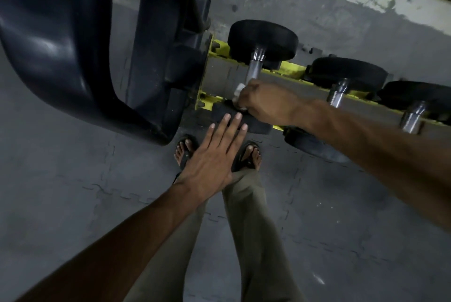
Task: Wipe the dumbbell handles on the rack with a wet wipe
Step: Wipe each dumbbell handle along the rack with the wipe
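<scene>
Head view looks down on a yellow rack (290, 71) near the floor, carrying a row of black-ended dumbbells. The right hand (266, 101) is curled round the chrome handle (252, 67) of the leftmost dumbbell (262, 39), with a white wet wipe (239, 90) bunched between fingers and metal. The left hand (212, 155) is flat, fingers straight, its fingertips resting on that dumbbell's near rubber end (240, 121).

Two more chrome handles, (338, 94) and (412, 118), wait to the right on the same rack. A large dark moulded object (61, 45) stands just beside the rack's left end.

The dumbbell looks heavy and rigid, so it should stay put on the rack; steadying its end is probably enough. The wipe is soft, thin and damp, likely to slip or tear on knurled metal, so wrapping it round the bar and gripping through it seems best.
</scene>
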